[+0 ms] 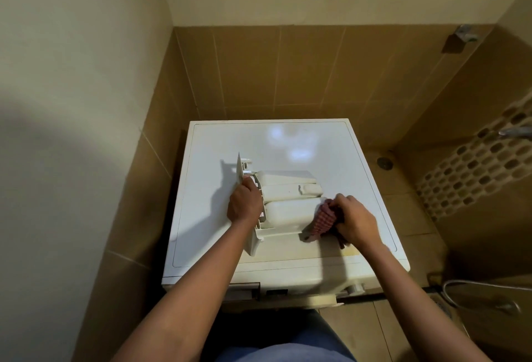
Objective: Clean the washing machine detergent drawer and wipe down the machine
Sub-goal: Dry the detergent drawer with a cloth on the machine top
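Observation:
The white detergent drawer (288,203) lies upside down on top of the white washing machine (288,143), its front panel at the left. My left hand (244,203) grips the drawer at that front-panel end. My right hand (355,222) holds a bunched pink-red checked cloth (324,219) against the drawer's right end. The drawer's inner compartments face down and are hidden.
The machine stands in a corner between tan tiled walls at the left and back. An open drawer slot (244,289) shows on the machine's front, with a dial (355,288) to its right. A floor drain (385,162) and a shower hose (483,295) lie at the right.

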A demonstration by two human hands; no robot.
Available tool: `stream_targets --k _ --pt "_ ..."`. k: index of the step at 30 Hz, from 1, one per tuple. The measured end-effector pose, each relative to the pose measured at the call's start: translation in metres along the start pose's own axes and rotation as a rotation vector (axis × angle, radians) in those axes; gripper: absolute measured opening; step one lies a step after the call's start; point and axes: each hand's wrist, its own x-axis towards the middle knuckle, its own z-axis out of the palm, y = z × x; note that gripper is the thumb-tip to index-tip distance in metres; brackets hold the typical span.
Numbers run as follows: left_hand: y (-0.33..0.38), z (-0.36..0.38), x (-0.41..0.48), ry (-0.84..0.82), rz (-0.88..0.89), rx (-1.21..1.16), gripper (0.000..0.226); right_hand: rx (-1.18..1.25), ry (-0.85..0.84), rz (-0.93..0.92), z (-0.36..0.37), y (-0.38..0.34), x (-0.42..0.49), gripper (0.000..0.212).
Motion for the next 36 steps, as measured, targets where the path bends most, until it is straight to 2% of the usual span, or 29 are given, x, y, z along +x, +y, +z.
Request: stream_targets --k 3,5,8,11,12,14,17,19,21,23,24,26,28,29,34,36 --pt "0.0 0.001 0.002 -0.003 -0.005 0.012 0.06 0.143 0.002 0.246 -0.027 -0.002 0.011 0.027" --pt "0.0 0.001 0.002 -0.003 -0.012 0.016 0.06 0.28 0.069 0.333 -0.048 -0.012 0.027 0.04" --pt "0.001 0.001 0.001 -0.006 -0.019 0.027 0.06 0.349 0.245 0.286 -0.068 -0.04 0.058 0.065" --pt "0.001 0.001 0.002 -0.01 -0.024 0.03 0.061 0.285 0.409 0.127 -0.063 -0.077 0.077 0.056" --pt "0.001 0.0 0.002 -0.01 -0.024 0.031 0.061 0.264 0.386 0.069 -0.055 -0.088 0.079 0.05" --pt "0.001 0.001 0.002 -0.006 -0.019 0.036 0.062 0.221 0.2 -0.054 -0.028 -0.1 0.075 0.042" --pt "0.001 0.002 0.003 0.003 -0.023 0.037 0.062 0.067 -0.135 -0.19 0.008 -0.107 0.056 0.064" --pt "0.0 0.003 0.004 0.008 -0.024 0.032 0.063 -0.016 -0.207 -0.214 0.01 -0.103 0.051 0.069" --pt "-0.001 0.004 0.005 0.01 -0.026 0.028 0.064 -0.032 -0.266 -0.211 -0.004 -0.097 0.054 0.058" --pt "-0.001 0.004 0.005 0.007 -0.026 0.024 0.065 0.068 -0.241 -0.225 -0.018 -0.092 0.064 0.03" --pt "0.0 0.004 0.005 0.005 -0.029 0.022 0.065 0.161 -0.202 -0.246 -0.018 -0.091 0.069 0.025" --pt "0.001 0.003 0.004 0.0 -0.038 0.023 0.064 0.244 -0.207 -0.327 -0.008 -0.096 0.069 0.038" --pt "0.001 0.002 0.004 -0.002 -0.037 0.022 0.063 0.163 -0.219 -0.407 0.018 -0.101 0.062 0.06" --pt "0.001 0.002 0.004 0.0 -0.032 0.019 0.063 0.122 -0.185 -0.408 0.027 -0.104 0.057 0.063" --pt "0.0 0.002 0.002 0.0 -0.014 0.006 0.064 0.097 -0.031 -0.323 0.033 -0.097 0.065 0.062" --pt "0.0 0.003 0.001 0.007 -0.008 0.005 0.064 0.053 -0.022 -0.25 0.034 -0.09 0.078 0.057"
